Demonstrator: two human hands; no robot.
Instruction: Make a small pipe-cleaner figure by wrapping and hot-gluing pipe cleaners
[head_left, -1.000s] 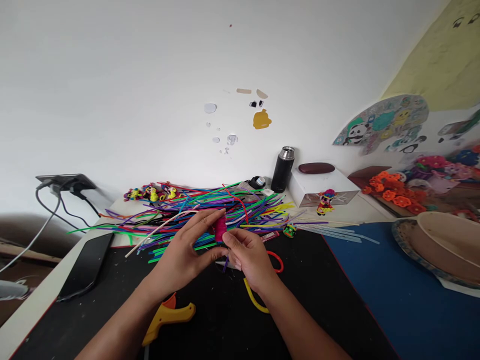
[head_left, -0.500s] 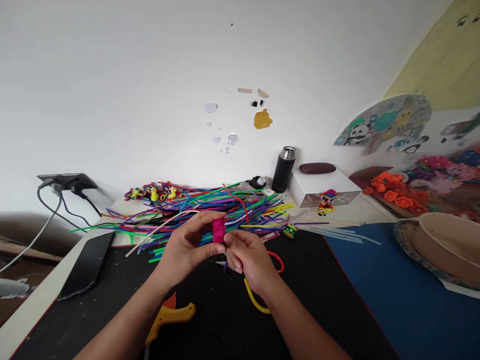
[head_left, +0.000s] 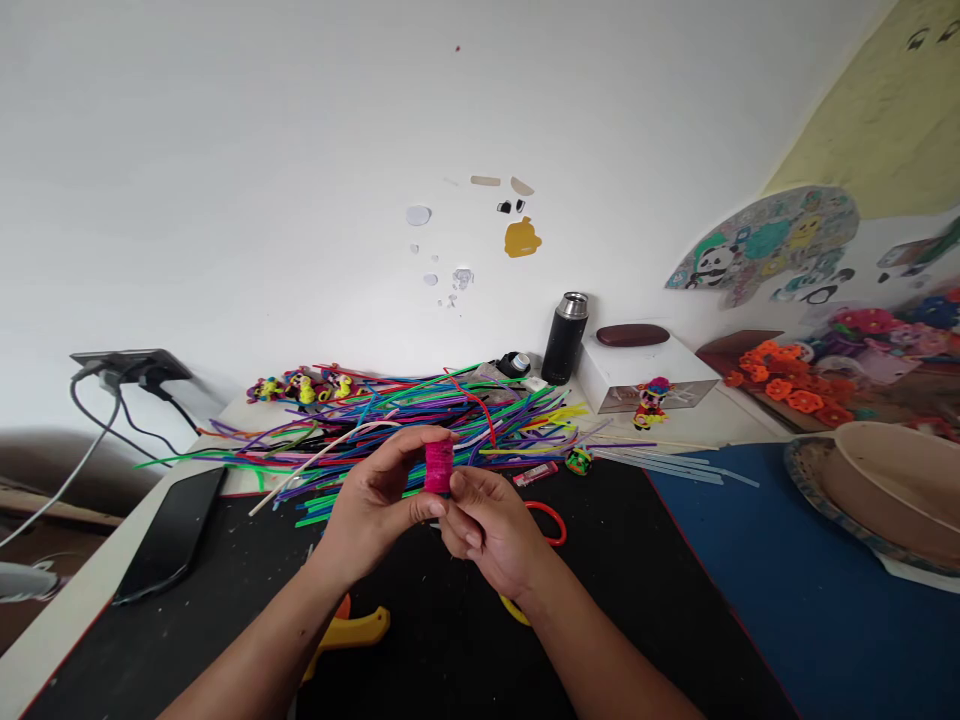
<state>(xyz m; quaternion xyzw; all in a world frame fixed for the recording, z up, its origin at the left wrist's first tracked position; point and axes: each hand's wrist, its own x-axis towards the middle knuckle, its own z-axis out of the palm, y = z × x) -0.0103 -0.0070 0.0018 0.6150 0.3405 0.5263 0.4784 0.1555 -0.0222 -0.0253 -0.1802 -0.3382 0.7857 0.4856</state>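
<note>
A magenta coil of fuzzy pipe cleaner stands upright between my hands above the black mat. My left hand holds it from top and bottom, fingertips over the upper end and thumb under the lower end. At the coil's right side, my right hand is closed, its thumb pressed to the edge with the fingers curled beneath. Just what the right fingertips pinch is partly hidden. Behind both hands lies a wide heap of coloured pipe cleaners.
A yellow glue gun lies below my left wrist, partly covered. Red and yellow curved handles show around my right hand. A phone rests at left. Behind stand a black flask, a white box and a small figure.
The coil stays between my hands and appears turned slightly. My right hand has shifted a little left and down, covering more of the yellow handle. The view has moved slightly.
</note>
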